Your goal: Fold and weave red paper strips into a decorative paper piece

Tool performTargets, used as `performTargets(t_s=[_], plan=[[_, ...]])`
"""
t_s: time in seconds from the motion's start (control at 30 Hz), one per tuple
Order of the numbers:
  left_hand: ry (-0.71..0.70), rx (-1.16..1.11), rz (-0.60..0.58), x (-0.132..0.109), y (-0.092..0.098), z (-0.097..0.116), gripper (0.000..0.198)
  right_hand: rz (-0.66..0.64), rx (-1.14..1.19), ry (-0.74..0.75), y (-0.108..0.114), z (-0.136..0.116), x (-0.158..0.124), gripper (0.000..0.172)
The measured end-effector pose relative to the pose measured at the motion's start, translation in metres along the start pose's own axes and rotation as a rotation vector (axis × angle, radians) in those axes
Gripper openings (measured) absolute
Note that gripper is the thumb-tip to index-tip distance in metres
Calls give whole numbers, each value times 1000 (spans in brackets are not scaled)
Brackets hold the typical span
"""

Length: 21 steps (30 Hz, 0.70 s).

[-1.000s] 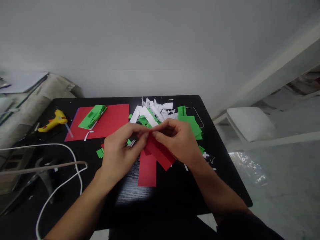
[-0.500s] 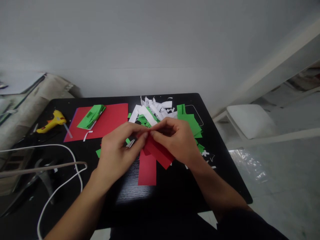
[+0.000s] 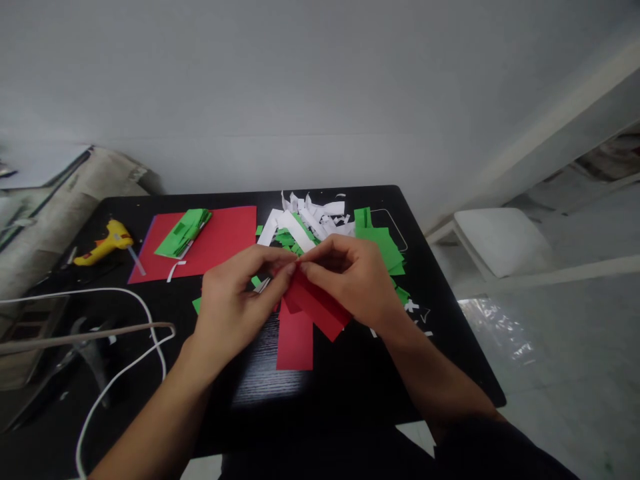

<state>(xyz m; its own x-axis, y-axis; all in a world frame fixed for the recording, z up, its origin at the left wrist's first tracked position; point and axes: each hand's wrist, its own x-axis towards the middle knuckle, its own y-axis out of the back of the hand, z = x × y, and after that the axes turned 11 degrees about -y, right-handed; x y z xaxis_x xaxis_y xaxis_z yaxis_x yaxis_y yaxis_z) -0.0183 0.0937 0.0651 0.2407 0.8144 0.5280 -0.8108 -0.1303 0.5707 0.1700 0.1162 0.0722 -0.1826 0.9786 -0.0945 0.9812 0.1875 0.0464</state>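
Both my hands meet over the middle of the black table, pinching one end of a red paper strip (image 3: 326, 312). My left hand (image 3: 240, 287) is closed, thumb and forefinger on the strip's upper left end. Beside it my right hand (image 3: 353, 273) is closed too, its thumb pressed on the same end. The free end of the strip slants down to the right. Below it a second red paper piece (image 3: 295, 343) points toward me; its upper part is hidden, so I cannot tell whether the two are joined.
White paper scraps (image 3: 320, 217) and green paper pieces (image 3: 383, 247) lie behind my hands. A red sheet (image 3: 230, 233) at the left bears a folded green paper bundle (image 3: 184, 233). Further left are a yellow glue gun (image 3: 107, 243), a white cable (image 3: 145, 307) and scissors (image 3: 93, 357).
Hardly anything differs. The free end of the red strip has shifted very slightly down and right; both hands keep their pinch.
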Motion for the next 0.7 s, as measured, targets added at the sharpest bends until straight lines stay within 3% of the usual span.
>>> performTargets(t_s=[0.3,0.7], plan=[[18,-10,-51,2,8,1,15,13,-87,-16,2,0,2,5],[65,47,-130,3,6,-2,5,6,-134,-36,1,1,1,3]])
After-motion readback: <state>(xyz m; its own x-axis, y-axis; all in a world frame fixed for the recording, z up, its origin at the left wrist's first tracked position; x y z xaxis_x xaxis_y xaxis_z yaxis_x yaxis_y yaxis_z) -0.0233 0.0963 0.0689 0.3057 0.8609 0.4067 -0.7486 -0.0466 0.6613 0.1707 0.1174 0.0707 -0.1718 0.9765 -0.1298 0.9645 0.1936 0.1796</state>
